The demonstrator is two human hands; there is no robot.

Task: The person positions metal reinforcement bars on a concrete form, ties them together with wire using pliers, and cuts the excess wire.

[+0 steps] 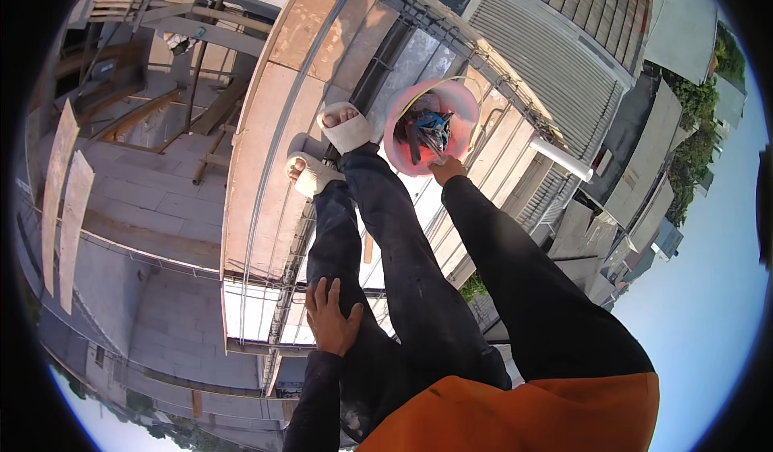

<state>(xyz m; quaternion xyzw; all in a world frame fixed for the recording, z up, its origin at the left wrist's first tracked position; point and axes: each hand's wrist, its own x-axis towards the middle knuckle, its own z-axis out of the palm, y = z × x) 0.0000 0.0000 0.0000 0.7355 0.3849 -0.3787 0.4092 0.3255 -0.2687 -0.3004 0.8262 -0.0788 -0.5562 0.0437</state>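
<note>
A pink bucket (462, 118) with a thin yellowish handle stands on the boards beyond my right hand. Inside it lies a jumble of tools (431, 128), some blue and some dark, too mixed to tell apart. My right hand (448, 169) is closed at the bucket's near rim, with its fingertips over the edge; what they grip is hidden. My left hand (330, 321) rests on my left leg with its fingers spread, holding nothing.
My sandalled feet (346, 130) stand on wooden boards (278, 130) left of the bucket. Steel bars (290, 279) run along the boards. The platform drops off at the left to a lower floor (181, 210). At the right are a white pipe (562, 159) and corrugated roofs (543, 57).
</note>
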